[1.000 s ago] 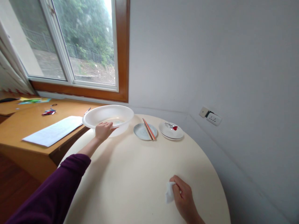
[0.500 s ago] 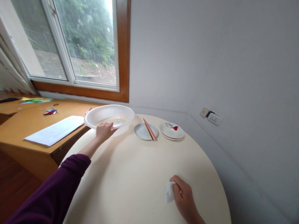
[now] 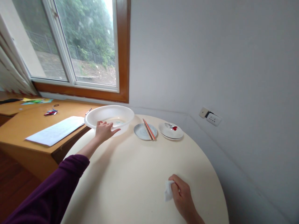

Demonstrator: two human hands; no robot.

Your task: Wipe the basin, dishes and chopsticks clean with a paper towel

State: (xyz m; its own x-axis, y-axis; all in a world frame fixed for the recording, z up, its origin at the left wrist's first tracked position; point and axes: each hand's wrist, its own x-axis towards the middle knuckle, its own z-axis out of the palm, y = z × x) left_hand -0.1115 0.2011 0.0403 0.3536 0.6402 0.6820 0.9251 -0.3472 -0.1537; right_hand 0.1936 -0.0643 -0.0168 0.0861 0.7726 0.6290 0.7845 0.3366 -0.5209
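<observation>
At the table's far left stands a translucent white plastic basin (image 3: 126, 113). My left hand (image 3: 104, 130) holds its near rim, fingers hooked over the edge and thumb stretched out along the outside. My right hand (image 3: 183, 194) is closed on a crumpled white tissue (image 3: 168, 190), low over the near right part of the round cream table (image 3: 130, 174). Right of the basin lies a grey plate (image 3: 138, 132) with several chopsticks (image 3: 149, 129) across it. Beside that, a white plate (image 3: 171, 133) with a red flower design appears stacked on another.
A wooden desk (image 3: 14, 133) adjoins on the left, bearing a sheet of white paper (image 3: 54, 130), a bundle of pens (image 3: 50, 112) and coloured papers (image 3: 37, 100). The wall with a socket (image 3: 213, 119) borders the table's far right side.
The thumb of my left hand has spread away from the rim, its fingers still over the edge. My right hand and the tissue have barely moved.
</observation>
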